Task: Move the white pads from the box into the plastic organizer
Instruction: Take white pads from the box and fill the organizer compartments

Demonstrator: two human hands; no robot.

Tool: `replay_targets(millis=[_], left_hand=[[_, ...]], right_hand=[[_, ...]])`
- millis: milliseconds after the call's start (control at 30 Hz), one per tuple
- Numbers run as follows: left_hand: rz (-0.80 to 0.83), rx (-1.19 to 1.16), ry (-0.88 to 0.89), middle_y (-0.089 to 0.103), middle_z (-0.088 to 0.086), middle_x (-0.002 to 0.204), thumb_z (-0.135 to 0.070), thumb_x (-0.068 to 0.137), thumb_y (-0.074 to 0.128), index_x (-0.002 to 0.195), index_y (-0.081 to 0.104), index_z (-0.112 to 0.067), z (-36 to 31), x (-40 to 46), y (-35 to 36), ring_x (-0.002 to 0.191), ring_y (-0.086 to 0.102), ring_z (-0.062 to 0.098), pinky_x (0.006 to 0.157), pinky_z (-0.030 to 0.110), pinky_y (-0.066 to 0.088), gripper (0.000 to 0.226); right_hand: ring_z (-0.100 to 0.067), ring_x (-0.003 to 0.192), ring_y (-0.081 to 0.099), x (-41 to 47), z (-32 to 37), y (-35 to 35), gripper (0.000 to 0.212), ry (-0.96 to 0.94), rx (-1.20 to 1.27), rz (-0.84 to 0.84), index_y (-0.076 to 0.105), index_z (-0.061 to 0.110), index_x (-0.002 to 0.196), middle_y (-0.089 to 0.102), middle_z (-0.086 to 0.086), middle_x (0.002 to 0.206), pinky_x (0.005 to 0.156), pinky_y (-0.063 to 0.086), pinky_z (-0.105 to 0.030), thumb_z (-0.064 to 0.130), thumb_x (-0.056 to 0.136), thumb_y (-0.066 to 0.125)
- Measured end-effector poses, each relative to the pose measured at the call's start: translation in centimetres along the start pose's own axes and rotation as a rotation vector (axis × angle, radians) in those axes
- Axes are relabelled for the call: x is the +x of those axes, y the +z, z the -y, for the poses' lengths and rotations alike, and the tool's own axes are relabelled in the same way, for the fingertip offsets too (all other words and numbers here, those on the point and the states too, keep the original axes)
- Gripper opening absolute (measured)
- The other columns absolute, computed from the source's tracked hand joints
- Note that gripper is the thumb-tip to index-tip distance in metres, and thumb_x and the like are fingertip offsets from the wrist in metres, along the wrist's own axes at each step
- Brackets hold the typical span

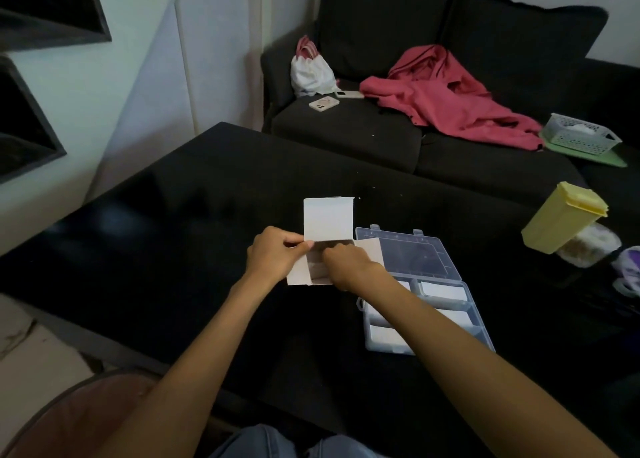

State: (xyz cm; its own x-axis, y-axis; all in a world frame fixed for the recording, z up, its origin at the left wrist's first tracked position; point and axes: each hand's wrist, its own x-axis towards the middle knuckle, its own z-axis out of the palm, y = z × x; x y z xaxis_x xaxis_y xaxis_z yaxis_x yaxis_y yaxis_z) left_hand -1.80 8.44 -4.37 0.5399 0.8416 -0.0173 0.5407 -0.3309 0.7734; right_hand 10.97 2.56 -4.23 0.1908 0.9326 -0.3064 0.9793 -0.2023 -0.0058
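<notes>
Your left hand (pixel 277 253) pinches the left wall of the box (pixel 329 222) w/ thumb and fingers, near where the tall lid flap stands up. Your right hand (pixel 346 263) is down inside the box, fingers curled in. You can't tell if it's got a pad or not, cos the fingers are hidden by the hand & the box wall.

The box is small, white cardboard, open at the top. It sits on the black table (pixel 173 232) in front of you. Its lid flap points up & away from you. A side flap sticks out to the right, touching the clear lid of the plastic organizer (pixel 481 333).

The organizer is just right of the box, open, lid laid flat at the far side. White pads (pixel 443 290) lie in its compartments already, some at the back right, some at the front left. Your right arm crosses over part of it.

Other stuff: a yellow container (pixel 561 218) stands tilted at the right side of the table. Behind the table there's a dark sofa (pixel 485 14). On it: a pink cloth (pixel 450 101), a white bag (pixel 311 73), 2 phones (pixel 323 104) & a white basket (pixel 581 135) on a green mat.
</notes>
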Motion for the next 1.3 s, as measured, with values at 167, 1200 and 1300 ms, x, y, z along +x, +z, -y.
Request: replay_targets(millis=[167, 1200, 1300], left_hand=[[-0.018, -0.025, -0.023, 0.069, -0.002, 0.109, -0.032, 0.091, 0.060, 0.108, 0.071, -0.018, -0.2, 0.4, 0.0, 0.105, 0.059, 0.015, 0.080, 0.028, 0.039, 0.025], [-0.059, 0.308, -0.138, 0.063, 0.001, 0.121, -0.043, 0.093, 0.051, 0.124, 0.060, -0.020, -0.4, 1.1, -0.2, 0.106, 0.059, 0.023, 0.071, 0.031, 0.040, 0.039], [-0.086, 0.352, -0.143, 0.064, 0.003, 0.117, -0.049, 0.092, 0.049, 0.123, 0.059, -0.019, 0.2, 1.2, 0.4, 0.103, 0.061, 0.025, 0.072, 0.033, 0.043, 0.044]], right_hand=[[-0.028, 0.111, 0.056, 0.8, 0.1, 0.2, 0.028, -0.009, -0.034, -0.157, 0.054, 0.003, 0.121, 0.057, -0.014, 0.124, 0.098, 0.041, -0.032, 0.013, 0.095, 0.049], [-0.014, 0.096, 0.059, -5.4, -5.1, -1.1, 0.024, 0.178, 1.188, -0.208, 0.067, 0.010, 0.104, 0.062, -0.003, 0.107, 0.069, 0.048, -0.018, 0.027, 0.088, 0.061], [-0.016, 0.095, 0.056, -5.7, -6.1, -0.4, 0.027, 0.247, 1.335, -0.112, 0.067, 0.012, 0.103, 0.063, -0.005, 0.106, 0.076, 0.045, -0.024, 0.032, 0.086, 0.063]])
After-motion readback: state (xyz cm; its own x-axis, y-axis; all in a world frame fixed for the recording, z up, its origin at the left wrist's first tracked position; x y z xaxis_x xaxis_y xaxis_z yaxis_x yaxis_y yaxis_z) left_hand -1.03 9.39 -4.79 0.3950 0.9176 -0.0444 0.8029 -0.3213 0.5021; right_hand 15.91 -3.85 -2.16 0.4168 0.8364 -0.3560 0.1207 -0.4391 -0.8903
